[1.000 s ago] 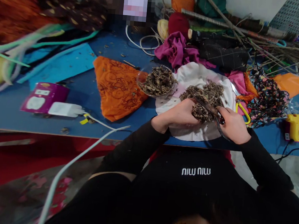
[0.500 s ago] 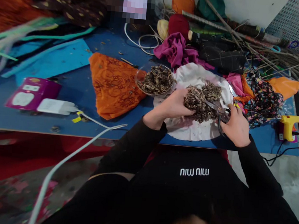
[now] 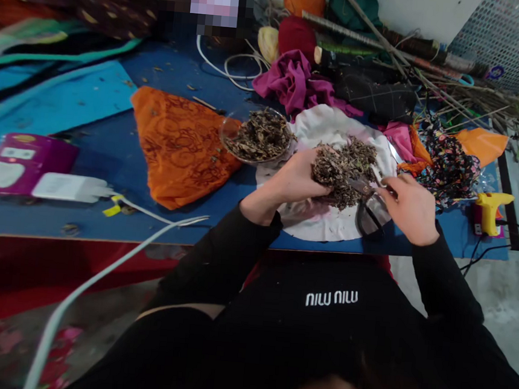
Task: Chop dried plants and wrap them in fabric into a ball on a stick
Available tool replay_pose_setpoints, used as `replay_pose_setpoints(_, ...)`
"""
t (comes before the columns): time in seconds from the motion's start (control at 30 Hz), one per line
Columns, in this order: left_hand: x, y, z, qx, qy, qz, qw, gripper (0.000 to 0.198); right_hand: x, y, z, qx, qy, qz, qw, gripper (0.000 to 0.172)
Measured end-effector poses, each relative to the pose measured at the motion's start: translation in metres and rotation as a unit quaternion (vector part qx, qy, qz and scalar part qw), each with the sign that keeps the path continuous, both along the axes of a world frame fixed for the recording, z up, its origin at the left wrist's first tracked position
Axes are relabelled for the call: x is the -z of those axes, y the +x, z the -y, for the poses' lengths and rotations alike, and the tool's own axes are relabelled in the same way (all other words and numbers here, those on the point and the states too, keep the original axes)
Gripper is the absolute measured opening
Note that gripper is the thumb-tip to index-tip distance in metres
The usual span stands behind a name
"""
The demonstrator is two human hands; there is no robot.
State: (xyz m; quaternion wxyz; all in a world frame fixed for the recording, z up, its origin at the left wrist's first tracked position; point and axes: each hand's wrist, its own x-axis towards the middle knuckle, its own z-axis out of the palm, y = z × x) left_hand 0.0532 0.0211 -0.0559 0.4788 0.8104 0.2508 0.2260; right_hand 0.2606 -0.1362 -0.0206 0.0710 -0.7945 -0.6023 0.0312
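The left hand (image 3: pixel 300 177) is clamped on a clump of dried leaves (image 3: pixel 330 166), with the fingers mostly behind it and the thumb along its lower edge. More dried leaves lie beside and beyond this clump, over a round white cloth (image 3: pixel 329 226) spread near the front edge of the blue table (image 3: pixel 109 151). The right hand (image 3: pixel 412 211) is at the right side of the white cloth, its thumb and fingers at the black-handled scissors (image 3: pixel 372 216), whose blades point left toward the clump; the handles are blurred, and I cannot tell whether the fingers are closed around them. To the left of the leaves, a clear bowl (image 3: pixel 227 132) holds a heap of dried leaves and sits between the white cloth and a piece of orange patterned fabric (image 3: pixel 182 145). Behind the white cloth lie a crumpled magenta cloth (image 3: pixel 287 81) and a dark checked fabric (image 3: pixel 373 90), with a bundle of thin sticks (image 3: pixel 472 101) farther right. A black floral fabric (image 3: pixel 453 166) is bunched beyond the right hand, and a yellow glue gun (image 3: pixel 491 212) stands near the table's right end. At the far left is a purple socket box (image 3: pixel 21 164), a white charger block (image 3: pixel 67 187) against it.
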Motion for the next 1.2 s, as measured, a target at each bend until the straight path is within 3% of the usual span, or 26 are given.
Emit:
replay_pose_setpoints(0.1,0.001,0.001,0.001,0.004,0.001,0.007,1.0,0.043,0.011,0.013,-0.031,0.009,0.055,-0.084,0.995,0.028)
replay_pose_setpoints(0.3,0.002,0.003,0.004,0.02,-0.026,-0.001,0.999,0.046,0.034,0.014,-0.07,0.058,-0.004,-0.116,0.992,0.02)
replay_pose_setpoints(0.57,0.002,0.002,0.004,0.027,-0.02,-0.006,0.999,0.047,0.039,0.022,-0.063,0.03,0.146,-0.215,0.965,0.018)
replay_pose_setpoints(0.73,0.004,0.003,0.003,0.032,-0.022,-0.007,0.999,0.046,0.036,0.019,-0.058,0.026,0.179,-0.274,0.944,0.019)
replay_pose_setpoints(1.03,-0.009,-0.001,0.007,0.088,-0.134,0.082,0.984,0.074,0.024,0.002,-0.048,-0.098,0.21,-0.129,0.964,0.027)
replay_pose_setpoints(1.2,-0.003,0.0,0.006,0.113,-0.165,0.077,0.977,0.07,0.026,-0.014,-0.053,-0.087,0.258,-0.206,0.94,0.023)
